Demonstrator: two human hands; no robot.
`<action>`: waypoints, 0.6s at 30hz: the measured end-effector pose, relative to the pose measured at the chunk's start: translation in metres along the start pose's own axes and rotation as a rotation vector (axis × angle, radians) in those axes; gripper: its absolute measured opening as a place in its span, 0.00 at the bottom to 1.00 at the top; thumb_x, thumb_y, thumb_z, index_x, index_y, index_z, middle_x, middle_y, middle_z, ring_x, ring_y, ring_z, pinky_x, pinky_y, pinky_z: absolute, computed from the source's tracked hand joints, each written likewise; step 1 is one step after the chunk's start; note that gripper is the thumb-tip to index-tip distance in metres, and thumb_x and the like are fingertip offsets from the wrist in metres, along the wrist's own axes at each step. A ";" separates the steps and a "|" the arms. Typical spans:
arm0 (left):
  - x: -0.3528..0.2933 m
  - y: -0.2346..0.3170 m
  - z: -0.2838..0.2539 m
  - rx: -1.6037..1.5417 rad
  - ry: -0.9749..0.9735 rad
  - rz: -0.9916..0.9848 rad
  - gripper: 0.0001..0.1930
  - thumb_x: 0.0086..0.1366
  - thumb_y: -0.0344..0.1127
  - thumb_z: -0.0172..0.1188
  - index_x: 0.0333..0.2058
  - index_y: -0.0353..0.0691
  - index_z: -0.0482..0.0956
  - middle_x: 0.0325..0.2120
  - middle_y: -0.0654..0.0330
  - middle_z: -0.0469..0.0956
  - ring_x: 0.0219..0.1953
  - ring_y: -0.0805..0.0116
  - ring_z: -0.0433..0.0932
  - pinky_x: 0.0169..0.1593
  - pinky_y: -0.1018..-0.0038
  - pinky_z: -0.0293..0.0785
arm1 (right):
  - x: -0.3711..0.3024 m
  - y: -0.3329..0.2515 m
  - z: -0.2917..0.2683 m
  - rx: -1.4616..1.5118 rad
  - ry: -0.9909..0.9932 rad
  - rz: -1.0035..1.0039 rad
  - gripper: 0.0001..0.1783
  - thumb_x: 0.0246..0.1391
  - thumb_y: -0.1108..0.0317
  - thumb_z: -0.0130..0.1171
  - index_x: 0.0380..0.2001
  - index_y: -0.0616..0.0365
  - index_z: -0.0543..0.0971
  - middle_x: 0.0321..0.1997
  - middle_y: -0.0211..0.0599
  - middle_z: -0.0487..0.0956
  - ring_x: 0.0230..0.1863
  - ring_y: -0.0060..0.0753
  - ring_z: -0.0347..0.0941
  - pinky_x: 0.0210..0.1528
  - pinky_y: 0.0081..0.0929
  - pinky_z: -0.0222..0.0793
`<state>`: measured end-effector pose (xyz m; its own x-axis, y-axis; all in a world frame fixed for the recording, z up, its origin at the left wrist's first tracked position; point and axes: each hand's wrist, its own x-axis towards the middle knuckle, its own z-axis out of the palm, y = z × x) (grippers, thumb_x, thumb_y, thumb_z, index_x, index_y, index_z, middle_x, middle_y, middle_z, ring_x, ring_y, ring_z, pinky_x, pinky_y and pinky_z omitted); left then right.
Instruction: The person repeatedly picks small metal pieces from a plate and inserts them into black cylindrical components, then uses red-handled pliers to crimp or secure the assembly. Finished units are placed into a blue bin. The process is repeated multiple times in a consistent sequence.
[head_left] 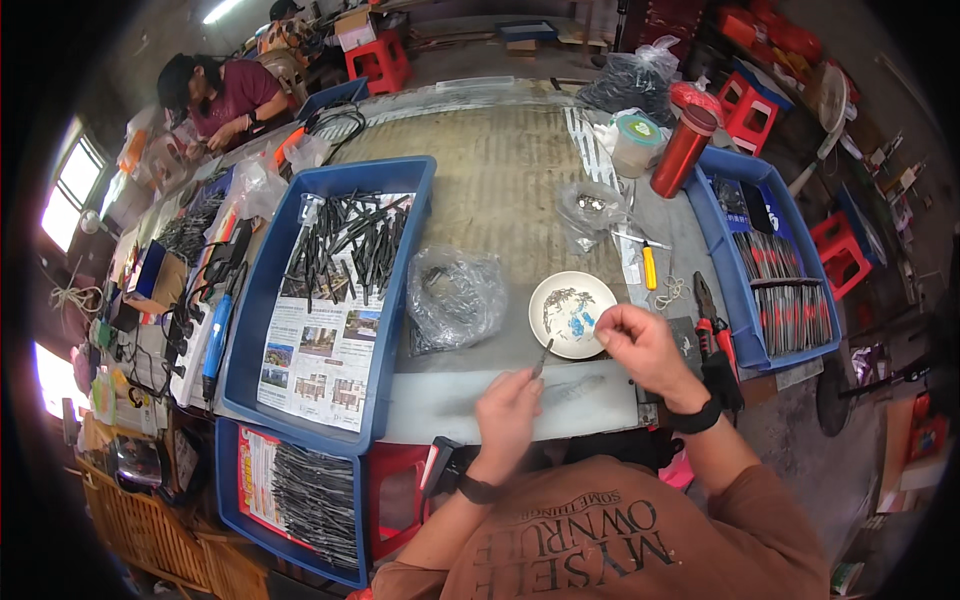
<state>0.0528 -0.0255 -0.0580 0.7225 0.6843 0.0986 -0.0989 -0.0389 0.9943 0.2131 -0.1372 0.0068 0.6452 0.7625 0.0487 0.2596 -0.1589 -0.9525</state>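
In the closed fingers of my left hand (508, 412) is a short, thin dark rod (543, 358), its tip pointing up at the near edge of a round white dish (574, 348). Small dark metal pieces and a few tiny blue bits lie in that dish. My right hand (648, 352) hovers at the dish's right side, thumb and fingertips pinched together; anything between them is too small to make out. Left of the dish sits a clear plastic bag (456, 300) with dark contents.
A blue tray (405, 300) holds black strips on newspaper; a lower blue tray (225, 490) holds more. At right stand a blue bin (715, 262), a red flask (684, 152), a yellow-handled screwdriver (650, 268) and pliers (706, 305). Another person (235, 95) sits far left.
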 end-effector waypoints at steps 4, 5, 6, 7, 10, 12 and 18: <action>-0.003 0.008 0.003 0.044 0.016 0.037 0.10 0.57 0.24 0.56 0.39 0.29 0.75 0.24 0.65 0.70 0.19 0.82 0.68 0.21 0.86 0.64 | -0.019 0.011 0.021 0.116 -0.008 -0.009 0.04 0.50 0.74 0.55 0.31 0.63 0.73 0.27 0.21 0.71 0.28 0.10 0.62 0.29 0.10 0.59; -0.003 0.009 0.003 0.061 0.020 0.053 0.10 0.57 0.23 0.56 0.39 0.29 0.75 0.24 0.64 0.70 0.19 0.82 0.68 0.21 0.86 0.64 | -0.022 0.013 0.024 0.137 -0.010 0.000 0.04 0.50 0.74 0.55 0.31 0.63 0.73 0.27 0.21 0.71 0.28 0.10 0.62 0.30 0.10 0.59; -0.004 0.011 0.004 0.077 0.023 0.069 0.10 0.57 0.23 0.56 0.39 0.29 0.75 0.24 0.64 0.71 0.19 0.82 0.68 0.20 0.85 0.64 | -0.024 0.015 0.027 0.144 -0.010 0.037 0.04 0.50 0.74 0.55 0.31 0.63 0.73 0.28 0.21 0.71 0.28 0.10 0.62 0.30 0.10 0.59; -0.005 0.012 0.004 0.102 0.030 0.085 0.10 0.57 0.23 0.56 0.39 0.29 0.75 0.25 0.64 0.71 0.19 0.82 0.68 0.20 0.85 0.64 | -0.026 0.016 0.029 0.143 -0.025 0.041 0.05 0.51 0.74 0.55 0.31 0.63 0.73 0.28 0.21 0.71 0.29 0.09 0.62 0.30 0.10 0.59; -0.006 0.015 0.006 0.155 0.039 0.147 0.10 0.57 0.23 0.56 0.39 0.30 0.75 0.24 0.64 0.71 0.18 0.82 0.68 0.20 0.85 0.64 | -0.028 0.018 0.036 0.251 -0.013 0.074 0.04 0.51 0.75 0.55 0.31 0.63 0.73 0.29 0.22 0.72 0.29 0.10 0.63 0.30 0.10 0.60; -0.007 0.017 0.006 0.161 0.045 0.157 0.11 0.57 0.22 0.56 0.39 0.31 0.75 0.23 0.64 0.72 0.18 0.82 0.68 0.20 0.85 0.64 | -0.030 0.017 0.038 0.331 -0.022 0.080 0.04 0.51 0.75 0.54 0.31 0.63 0.73 0.29 0.22 0.72 0.29 0.10 0.63 0.31 0.10 0.60; -0.007 0.020 0.007 0.195 0.051 0.214 0.11 0.56 0.21 0.57 0.40 0.32 0.76 0.23 0.64 0.72 0.18 0.82 0.69 0.20 0.85 0.64 | -0.032 0.017 0.041 0.416 -0.030 0.087 0.05 0.51 0.75 0.55 0.32 0.64 0.73 0.29 0.24 0.72 0.30 0.11 0.65 0.32 0.10 0.62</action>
<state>0.0502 -0.0360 -0.0381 0.6637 0.6809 0.3095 -0.1086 -0.3217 0.9406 0.1675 -0.1386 -0.0229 0.6289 0.7764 -0.0406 -0.1110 0.0380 -0.9931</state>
